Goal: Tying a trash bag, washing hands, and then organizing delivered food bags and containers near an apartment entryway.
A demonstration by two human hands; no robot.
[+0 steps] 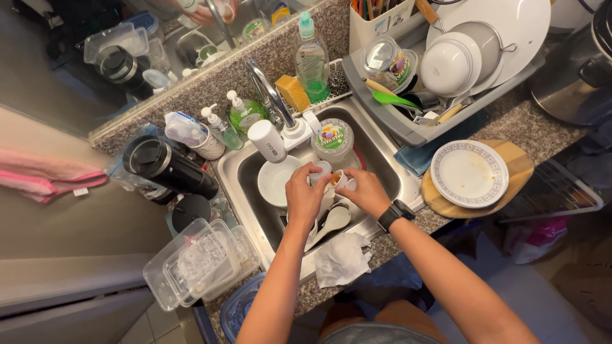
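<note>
Two hands, the left hand point(305, 194) and the right hand point(363, 191), meet over one sink point(382, 159). One patterned plate point(470, 173) lies on one round wooden board point(517, 167). Three pump bottles point(223, 124) stand behind the sink, with one tall soap bottle point(312, 57) and one yellow sponge point(293, 92). One crumpled paper towel point(342, 258) lies at the tabletop's front edge.

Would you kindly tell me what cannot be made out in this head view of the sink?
- Small white item: mostly covered by the left hand and right hand, so its kind is unclear.
- Sink bottom: hidden by stacked white dishes and the hands.
- Steel pot: cut off by the right edge.
- Utensil holder contents: cut off by the top edge.
</note>
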